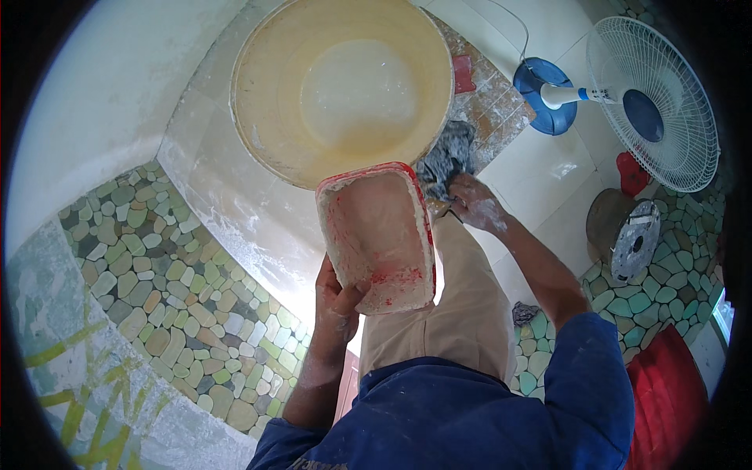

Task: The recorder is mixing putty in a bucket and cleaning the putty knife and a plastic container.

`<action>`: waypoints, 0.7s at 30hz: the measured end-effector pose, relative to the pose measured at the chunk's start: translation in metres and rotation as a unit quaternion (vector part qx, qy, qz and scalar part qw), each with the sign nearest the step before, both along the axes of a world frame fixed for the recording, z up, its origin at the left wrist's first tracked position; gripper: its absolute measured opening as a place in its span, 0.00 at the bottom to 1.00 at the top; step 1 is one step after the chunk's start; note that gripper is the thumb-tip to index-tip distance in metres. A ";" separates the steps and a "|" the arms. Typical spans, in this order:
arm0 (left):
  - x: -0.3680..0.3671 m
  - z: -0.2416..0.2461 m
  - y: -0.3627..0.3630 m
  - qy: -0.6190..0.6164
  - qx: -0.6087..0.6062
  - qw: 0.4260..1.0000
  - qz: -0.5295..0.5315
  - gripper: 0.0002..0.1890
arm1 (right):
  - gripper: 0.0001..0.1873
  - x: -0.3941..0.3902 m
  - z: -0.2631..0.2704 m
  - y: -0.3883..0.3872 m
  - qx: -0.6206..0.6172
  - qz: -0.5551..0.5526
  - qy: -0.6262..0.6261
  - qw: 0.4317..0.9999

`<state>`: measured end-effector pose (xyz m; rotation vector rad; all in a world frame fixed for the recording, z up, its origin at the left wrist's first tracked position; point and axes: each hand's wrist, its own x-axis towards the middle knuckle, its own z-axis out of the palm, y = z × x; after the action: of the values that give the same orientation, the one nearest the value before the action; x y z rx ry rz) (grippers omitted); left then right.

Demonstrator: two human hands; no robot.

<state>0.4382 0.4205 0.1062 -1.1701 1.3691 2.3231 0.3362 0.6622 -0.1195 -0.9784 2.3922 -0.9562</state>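
Observation:
My left hand (339,299) grips the lower left rim of a red plastic tub (382,229), thumb over the inside. Pale plaster-like residue coats the tub's walls and rim, with red showing through. Just behind the tub stands a large round yellowish vat (270,111), with cloudy whitish liquid (364,94) at its bottom. To the right of the tub, my right hand (480,204), dusted white, has its fingers closed at the lower end of a grey-and-black rag (449,154). The rag lies against the vat's outer side. Part of its lower end is hidden by my fingers.
A white pedestal fan (652,108) on a blue base (549,117) stands at the right. A splattered board (493,117) with a red piece (463,74) lies by the vat. A cylindrical can (608,226) and red fabric (667,399) are at the right.

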 end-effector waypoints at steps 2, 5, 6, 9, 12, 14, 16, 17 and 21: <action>-0.002 0.000 0.001 -0.009 0.000 1.000 0.003 0.33 | 0.08 0.005 -0.002 0.008 0.020 0.040 -0.040 0.998; -0.004 -0.001 0.000 0.001 -0.002 1.000 -0.006 0.32 | 0.09 0.007 0.009 0.007 0.072 0.020 -0.036 0.997; -0.004 -0.001 0.001 0.000 -0.002 1.000 -0.007 0.32 | 0.09 0.005 0.016 0.003 0.072 0.018 -0.037 0.997; -0.004 0.000 0.001 0.001 -0.004 1.000 -0.008 0.32 | 0.09 0.005 0.028 -0.007 0.180 0.015 -0.006 0.984; -0.003 -0.001 0.002 -0.003 0.003 1.000 -0.012 0.32 | 0.08 0.015 0.009 -0.007 0.321 -0.010 0.078 0.944; -0.004 -0.001 0.004 0.002 0.015 1.000 -0.017 0.32 | 0.18 0.026 -0.026 -0.001 0.444 0.030 0.368 0.817; -0.004 0.002 0.004 -0.010 0.009 1.000 -0.014 0.33 | 0.16 0.026 -0.032 -0.007 0.409 0.064 0.414 0.811; -0.004 0.003 0.004 -0.020 0.004 1.000 -0.012 0.33 | 0.15 0.027 -0.035 -0.012 0.373 0.097 0.458 0.801; -0.007 -0.004 0.011 -0.003 0.029 0.999 -0.025 0.34 | 0.13 0.044 -0.075 -0.013 -0.224 -0.070 -0.359 0.904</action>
<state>0.4314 0.4319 0.1018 -1.1115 1.3040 2.3060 0.3798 0.6489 -0.1941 -0.4504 1.6603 -1.6277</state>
